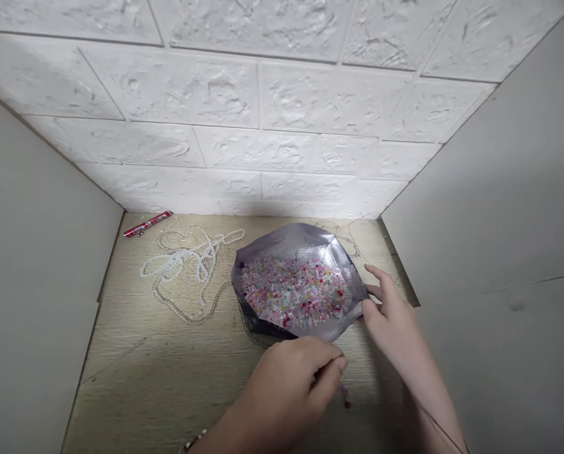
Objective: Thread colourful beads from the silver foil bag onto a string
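An open bag (305, 234) with a silvery lining stands in the middle of the table, full of small pink, white, red and clear beads (294, 291). At its near edge, my left hand (296, 378) pinches a thin strand, from which a few pinkish and dark red beads (345, 396) hang below the fingertips. My right hand (390, 315) is at the bag's right corner, thumb and fingers closed on the rim, with the upper finger stretched out. A thin dark thread (436, 422) lies across the right forearm.
Strings of white and clear beads (187, 261) lie looped on the table (168, 372) left of the bag. A red pen-like item (148, 224) rests in the back left corner. More strands (351, 244) lie behind the bag. A white brick-pattern wall and grey side panels surround the table.
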`<state>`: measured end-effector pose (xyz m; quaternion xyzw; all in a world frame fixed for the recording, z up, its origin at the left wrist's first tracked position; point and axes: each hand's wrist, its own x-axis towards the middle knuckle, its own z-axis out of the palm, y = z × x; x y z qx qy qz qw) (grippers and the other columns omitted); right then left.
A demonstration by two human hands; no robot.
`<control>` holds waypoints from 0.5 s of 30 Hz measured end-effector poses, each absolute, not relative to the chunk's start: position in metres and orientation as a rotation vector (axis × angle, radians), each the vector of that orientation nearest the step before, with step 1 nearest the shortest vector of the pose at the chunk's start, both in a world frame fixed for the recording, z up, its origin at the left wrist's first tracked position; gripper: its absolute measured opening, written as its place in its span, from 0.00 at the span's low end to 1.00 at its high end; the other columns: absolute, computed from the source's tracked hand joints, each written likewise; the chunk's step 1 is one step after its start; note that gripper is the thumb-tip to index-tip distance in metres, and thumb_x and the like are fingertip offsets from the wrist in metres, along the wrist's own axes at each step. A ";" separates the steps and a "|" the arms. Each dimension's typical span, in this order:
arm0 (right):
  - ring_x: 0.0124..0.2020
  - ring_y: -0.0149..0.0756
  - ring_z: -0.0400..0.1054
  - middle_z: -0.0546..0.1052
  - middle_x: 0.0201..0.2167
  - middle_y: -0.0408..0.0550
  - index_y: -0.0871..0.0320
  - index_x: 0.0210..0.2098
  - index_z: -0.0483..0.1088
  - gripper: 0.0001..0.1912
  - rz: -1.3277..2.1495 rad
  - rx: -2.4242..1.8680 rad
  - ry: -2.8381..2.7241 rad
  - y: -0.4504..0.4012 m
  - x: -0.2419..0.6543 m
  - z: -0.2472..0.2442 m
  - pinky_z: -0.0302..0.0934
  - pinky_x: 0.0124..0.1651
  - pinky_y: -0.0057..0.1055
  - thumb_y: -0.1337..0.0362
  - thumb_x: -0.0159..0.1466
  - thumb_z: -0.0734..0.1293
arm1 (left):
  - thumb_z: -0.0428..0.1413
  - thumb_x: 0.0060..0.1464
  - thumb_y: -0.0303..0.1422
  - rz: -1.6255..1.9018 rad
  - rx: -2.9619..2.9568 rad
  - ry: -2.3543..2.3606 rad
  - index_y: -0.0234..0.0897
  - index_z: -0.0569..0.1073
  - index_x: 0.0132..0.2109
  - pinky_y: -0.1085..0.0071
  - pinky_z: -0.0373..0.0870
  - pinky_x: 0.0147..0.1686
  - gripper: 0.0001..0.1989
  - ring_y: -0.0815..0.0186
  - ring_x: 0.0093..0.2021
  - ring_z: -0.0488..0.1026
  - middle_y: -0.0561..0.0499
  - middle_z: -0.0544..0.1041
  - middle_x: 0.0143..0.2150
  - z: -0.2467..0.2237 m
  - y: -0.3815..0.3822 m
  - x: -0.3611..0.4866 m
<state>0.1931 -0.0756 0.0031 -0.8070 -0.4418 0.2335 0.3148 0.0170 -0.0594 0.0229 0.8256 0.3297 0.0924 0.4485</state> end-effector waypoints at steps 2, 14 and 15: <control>0.28 0.32 0.68 0.71 0.42 0.54 0.54 0.54 0.52 0.28 0.620 -2.131 -1.162 -0.076 0.194 0.001 0.60 0.34 0.32 0.67 0.53 0.54 | 0.41 0.56 0.33 0.233 2.079 0.834 0.36 0.67 0.28 0.77 0.54 0.27 0.14 0.73 0.28 0.65 0.55 0.71 0.27 0.022 -0.060 0.018; 0.49 0.37 0.59 0.66 0.48 0.50 0.58 0.46 0.62 0.19 0.183 -1.952 -1.667 -0.053 0.175 0.018 0.53 0.51 0.34 0.69 0.55 0.56 | 0.41 0.55 0.36 0.434 2.141 1.060 0.37 0.70 0.28 0.76 0.50 0.21 0.16 0.75 0.20 0.60 0.56 0.69 0.21 0.038 -0.049 0.017; 0.47 0.36 0.61 0.68 0.45 0.50 0.58 0.44 0.64 0.17 0.237 -1.948 -1.719 -0.047 0.174 0.018 0.55 0.49 0.33 0.70 0.55 0.55 | 0.41 0.55 0.36 0.491 2.129 1.111 0.37 0.70 0.29 0.76 0.51 0.22 0.16 0.74 0.21 0.61 0.55 0.69 0.22 0.039 -0.043 0.015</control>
